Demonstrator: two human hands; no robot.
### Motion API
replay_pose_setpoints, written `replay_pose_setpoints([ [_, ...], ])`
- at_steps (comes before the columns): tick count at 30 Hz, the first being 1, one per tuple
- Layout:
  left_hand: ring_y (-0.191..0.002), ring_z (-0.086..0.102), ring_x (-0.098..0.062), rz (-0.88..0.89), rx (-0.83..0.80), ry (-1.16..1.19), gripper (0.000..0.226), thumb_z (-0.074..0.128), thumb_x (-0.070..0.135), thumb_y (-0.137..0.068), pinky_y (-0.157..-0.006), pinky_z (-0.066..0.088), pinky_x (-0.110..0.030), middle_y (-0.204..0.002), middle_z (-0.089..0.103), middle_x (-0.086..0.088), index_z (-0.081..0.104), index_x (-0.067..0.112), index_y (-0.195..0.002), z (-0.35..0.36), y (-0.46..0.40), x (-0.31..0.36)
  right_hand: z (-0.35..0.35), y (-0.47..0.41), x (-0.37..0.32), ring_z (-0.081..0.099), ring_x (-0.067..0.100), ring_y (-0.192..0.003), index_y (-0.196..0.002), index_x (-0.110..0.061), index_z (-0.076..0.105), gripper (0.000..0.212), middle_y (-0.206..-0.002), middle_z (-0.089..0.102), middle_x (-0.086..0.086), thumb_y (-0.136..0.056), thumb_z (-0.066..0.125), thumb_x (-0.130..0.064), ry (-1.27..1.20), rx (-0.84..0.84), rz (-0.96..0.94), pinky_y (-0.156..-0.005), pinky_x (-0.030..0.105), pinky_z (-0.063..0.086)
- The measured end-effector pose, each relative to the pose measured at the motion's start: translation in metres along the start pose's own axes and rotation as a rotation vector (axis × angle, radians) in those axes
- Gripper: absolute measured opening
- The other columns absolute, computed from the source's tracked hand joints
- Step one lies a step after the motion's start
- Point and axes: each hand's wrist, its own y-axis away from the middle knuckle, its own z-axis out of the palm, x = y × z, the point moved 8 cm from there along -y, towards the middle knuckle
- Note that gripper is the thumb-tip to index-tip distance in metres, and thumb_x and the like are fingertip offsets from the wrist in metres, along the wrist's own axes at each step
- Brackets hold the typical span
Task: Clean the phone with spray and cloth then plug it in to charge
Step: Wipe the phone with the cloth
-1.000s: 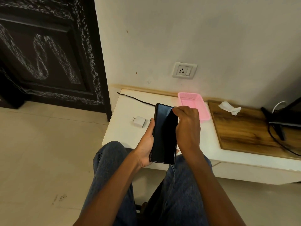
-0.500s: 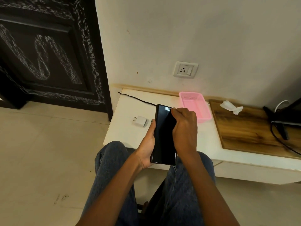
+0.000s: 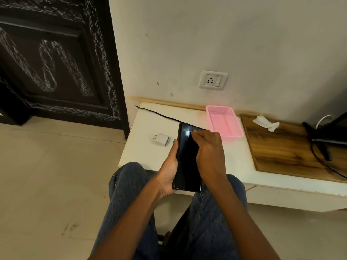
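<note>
I hold a black phone (image 3: 187, 160) over my lap at the edge of the white table (image 3: 148, 156), screen up. My left hand (image 3: 168, 167) grips its left side from below. My right hand (image 3: 209, 152) lies over the far right part of the screen with its fingers curled and pinched near the phone's far end. The black charging cable (image 3: 159, 114) runs across the table and vanishes behind the phone and that hand; its plug is hidden. A white adapter (image 3: 161, 139) lies left of the phone. A crumpled white cloth (image 3: 264, 123) rests on the wooden board (image 3: 281, 147). No spray bottle is in view.
A wall socket (image 3: 213, 79) with a switch sits above the table. A pink basket (image 3: 219, 108) stands by the wall behind my right hand. Dark cords and a black stand (image 3: 323, 145) crowd the right end. A dark door (image 3: 56, 62) is at left. My knees are under the table edge.
My right hand has slid a little left over the top of the screen. The phone stays in my left hand, and a bright reflection now shows near its far end.
</note>
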Motion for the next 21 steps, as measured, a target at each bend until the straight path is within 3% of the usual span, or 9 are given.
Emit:
replay_pose_setpoints([
  [3,-0.093,0.072,-0.021,-0.004,0.011,-0.013,0.056,0.034,0.075,-0.084,-0.071,0.058,-0.032,-0.101,0.075,-0.004,0.076,0.038,-0.091,-0.002,0.0,0.0,-0.003,0.006,0.007,0.059,0.039,-0.093,-0.109,0.004,0.065,0.039,-0.103,0.066,0.02,-0.072,0.07,0.013,-0.039,-0.007,0.022,-0.075,0.041,0.054],
  [5,-0.098,0.07,-0.022,-0.009,0.009,-0.024,0.057,0.035,0.075,-0.083,-0.075,0.057,-0.034,-0.106,0.074,-0.006,0.075,0.037,-0.096,0.003,0.001,-0.002,-0.004,0.0,0.015,0.054,0.032,-0.098,-0.11,0.003,0.062,0.031,-0.107,0.063,0.019,-0.08,0.062,0.01,-0.106,0.017,0.12,-0.078,0.041,0.053],
  [8,-0.098,0.07,-0.02,-0.009,-0.003,-0.028,0.056,0.035,0.076,-0.081,-0.074,0.058,-0.032,-0.105,0.074,-0.003,0.075,0.04,-0.095,0.011,0.001,-0.002,-0.003,-0.008,0.016,0.038,0.011,-0.094,-0.108,-0.003,0.06,0.021,-0.108,0.056,0.008,-0.089,0.054,0.0,-0.08,0.041,0.192,-0.073,0.023,0.04],
  [10,-0.099,0.07,-0.019,-0.009,-0.004,-0.021,0.055,0.035,0.075,-0.082,-0.074,0.058,-0.031,-0.105,0.074,-0.002,0.075,0.04,-0.095,0.008,0.0,-0.001,0.0,-0.008,0.007,0.043,0.017,-0.097,-0.11,-0.003,0.059,0.023,-0.107,0.055,0.009,-0.087,0.055,0.001,-0.051,0.018,0.135,-0.07,0.023,0.039],
  [12,-0.097,0.07,-0.018,-0.003,-0.008,-0.017,0.054,0.034,0.073,-0.084,-0.072,0.058,-0.03,-0.103,0.075,-0.001,0.075,0.04,-0.094,0.002,0.0,0.002,0.005,0.0,0.0,0.051,0.026,-0.099,-0.112,-0.004,0.061,0.031,-0.107,0.059,0.011,-0.083,0.06,0.004,-0.025,-0.036,0.05,-0.072,0.03,0.048],
  [15,-0.097,0.071,-0.018,0.001,-0.014,-0.057,0.056,0.03,0.074,-0.085,-0.077,0.057,-0.032,-0.103,0.075,-0.001,0.074,0.042,-0.095,0.001,0.002,0.001,0.001,0.0,0.015,0.056,0.019,-0.098,-0.105,-0.015,0.065,0.019,-0.104,0.062,0.0,-0.09,0.056,-0.008,-0.109,0.001,0.1,-0.083,0.03,0.048],
  [17,-0.103,0.069,-0.022,-0.009,-0.009,-0.082,0.06,0.031,0.075,-0.084,-0.086,0.054,-0.037,-0.109,0.073,-0.005,0.074,0.037,-0.102,0.006,0.003,-0.001,-0.009,-0.008,0.016,0.059,0.021,-0.098,-0.108,-0.009,0.067,0.02,-0.104,0.067,0.005,-0.091,0.055,-0.008,-0.081,0.055,0.15,-0.088,0.034,0.048],
  [19,-0.104,0.068,-0.023,-0.016,-0.001,-0.078,0.061,0.032,0.074,-0.085,-0.087,0.054,-0.036,-0.112,0.072,-0.007,0.074,0.034,-0.104,0.011,0.002,-0.003,-0.015,-0.014,0.014,0.062,0.031,-0.091,-0.102,-0.002,0.068,0.021,-0.097,0.07,0.016,-0.087,0.055,0.001,-0.105,0.097,0.162,-0.08,0.038,0.051],
  [21,-0.102,0.069,-0.021,-0.012,-0.007,-0.057,0.059,0.033,0.073,-0.085,-0.082,0.056,-0.034,-0.11,0.073,-0.005,0.075,0.035,-0.102,0.011,0.001,-0.001,-0.014,-0.015,0.001,0.059,0.031,-0.082,-0.091,-0.001,0.068,0.018,-0.086,0.068,0.015,-0.084,0.053,0.005,-0.098,0.057,0.095,-0.068,0.04,0.052],
])
